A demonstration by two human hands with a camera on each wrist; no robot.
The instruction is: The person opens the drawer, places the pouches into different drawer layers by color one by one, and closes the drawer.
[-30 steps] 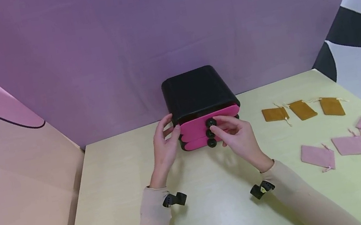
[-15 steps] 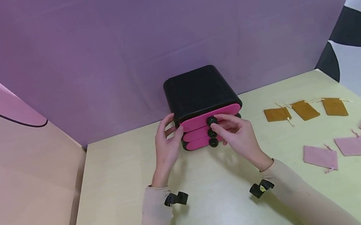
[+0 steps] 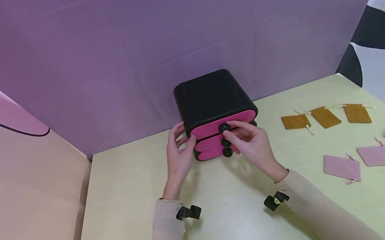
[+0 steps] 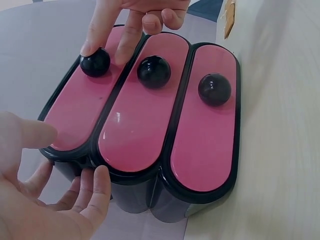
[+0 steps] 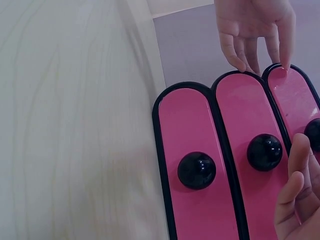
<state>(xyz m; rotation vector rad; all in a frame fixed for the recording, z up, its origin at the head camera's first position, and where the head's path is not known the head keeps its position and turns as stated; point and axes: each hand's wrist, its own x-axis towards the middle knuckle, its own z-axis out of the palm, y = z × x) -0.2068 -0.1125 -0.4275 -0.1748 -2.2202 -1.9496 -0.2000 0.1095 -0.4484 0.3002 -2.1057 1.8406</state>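
A small black cabinet [image 3: 211, 93] with three pink drawer fronts stands on the table against the purple backdrop. Its top drawer [image 3: 204, 129] sits flush with the frame. My right hand [image 3: 256, 147] pinches the round black knob [image 4: 95, 62] of that drawer between thumb and index finger. At the cabinet's left side, my left hand [image 3: 179, 156] holds the upper corner, its thumb against the end of the top drawer front and its fingers along the side wall. The middle knob [image 5: 264, 152] and bottom knob [image 5: 196, 170] are untouched.
Right of the cabinet, three brown drawstring pouches [image 3: 325, 117] lie in a row on the pale table [image 3: 131, 189]. Nearer, three pink drawstring pouches [image 3: 378, 155] form another row. The purple backdrop [image 3: 111, 65] rises directly behind the cabinet.
The top drawer, which stuck out slightly, has slid back level with the frame as my right hand moved in with its knob. My left hand has kept its hold on the corner.
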